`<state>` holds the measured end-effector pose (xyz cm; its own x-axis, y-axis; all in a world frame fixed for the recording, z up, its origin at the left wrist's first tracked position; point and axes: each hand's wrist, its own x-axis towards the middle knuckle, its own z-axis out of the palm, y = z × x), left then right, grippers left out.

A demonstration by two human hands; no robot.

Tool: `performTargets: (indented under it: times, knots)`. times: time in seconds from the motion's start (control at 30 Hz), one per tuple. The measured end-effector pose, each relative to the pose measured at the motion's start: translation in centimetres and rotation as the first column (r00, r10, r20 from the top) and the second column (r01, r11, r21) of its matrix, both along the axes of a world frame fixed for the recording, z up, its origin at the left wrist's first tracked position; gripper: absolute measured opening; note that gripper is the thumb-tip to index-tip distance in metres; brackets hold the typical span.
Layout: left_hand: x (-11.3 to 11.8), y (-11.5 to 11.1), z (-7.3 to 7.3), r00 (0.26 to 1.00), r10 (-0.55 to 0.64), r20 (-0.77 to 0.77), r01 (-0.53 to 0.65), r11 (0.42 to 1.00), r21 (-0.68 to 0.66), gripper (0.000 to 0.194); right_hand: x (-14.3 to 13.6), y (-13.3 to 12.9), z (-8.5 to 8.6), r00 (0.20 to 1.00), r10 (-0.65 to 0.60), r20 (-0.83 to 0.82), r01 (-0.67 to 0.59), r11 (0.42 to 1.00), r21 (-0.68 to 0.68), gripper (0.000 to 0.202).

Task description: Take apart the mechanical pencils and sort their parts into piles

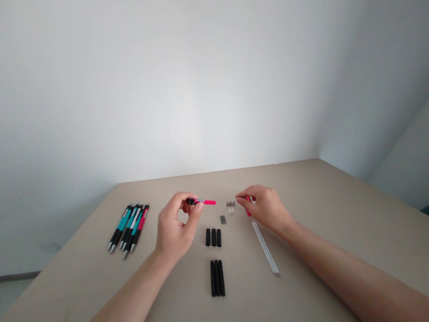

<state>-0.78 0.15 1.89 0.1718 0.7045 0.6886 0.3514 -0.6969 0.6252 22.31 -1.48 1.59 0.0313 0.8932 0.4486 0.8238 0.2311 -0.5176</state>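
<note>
Between the thumb and fingers of my left hand is a pink pen barrel with a black clip end, raised over the table and pointing right. My right hand is closed in a pinch beside several small metal pen tips; whatever lies between its fingertips is too small or hidden to make out. Partly covered by that hand, another pink piece shows below its fingers. Small clear pieces sit just in front of the tips, and little springs lie nearer to my left hand.
Three short black grips and three longer black tubes lie in rows at the table's middle. White ink refills rest below my right hand. At left is a group of several pens. A wall stands behind the table.
</note>
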Motion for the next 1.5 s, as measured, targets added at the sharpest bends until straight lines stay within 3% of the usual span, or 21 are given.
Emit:
performTargets:
  times: [0.2, 0.37, 0.73, 1.37, 1.5]
  knots:
    - [0.0, 0.1, -0.1, 1.0, -0.008, -0.013, 0.008, 1.0, 0.0, 0.014, 0.3, 0.3, -0.4, 0.995, 0.0, 0.097, 0.017, 0.986, -0.168, 0.015]
    - [0.0, 0.2, 0.0, 1.0, -0.008, -0.02, 0.008, 1.0, 0.008, 0.013, 0.0, 0.5, -0.7, 0.984, 0.1, 0.146, -0.072, 0.98, -0.184, 0.014]
    - [0.0, 0.1, -0.1, 1.0, -0.009, -0.028, 0.009, 1.0, 0.002, 0.013, -0.4, 0.5, -0.6, 0.977, 0.105, 0.185, -0.057, 0.967, -0.25, 0.015]
    - [0.0, 0.0, -0.1, 0.999, 0.001, -0.041, -0.001, 1.0, -0.006, 0.013, -0.2, 0.9, -1.1, 0.971, 0.11, 0.214, -0.067, 0.978, -0.198, 0.016]
    - [0.0, -0.1, -0.1, 1.0, -0.004, -0.029, 0.003, 1.0, -0.013, 0.015, -0.4, 0.2, -0.2, 0.987, 0.12, 0.105, -0.119, 0.993, -0.017, 0.018]
